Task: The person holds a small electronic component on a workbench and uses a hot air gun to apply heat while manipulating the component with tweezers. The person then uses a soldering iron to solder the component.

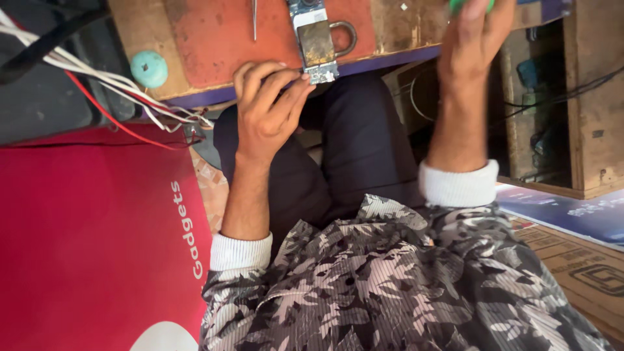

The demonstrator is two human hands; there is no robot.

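Circuit board [316, 49] lies at the tabletop's [195, 39] near edge; my left hand [263, 117] pinches its corner with narrowed fingers, steadying it. My right hand [471, 45] grips a green tool [458, 5], which needs bringing over precisely.

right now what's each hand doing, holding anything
Left hand: fingers pinched on the end of the small circuit board at the workbench edge.
Right hand: closed around a green object, mostly out of view.
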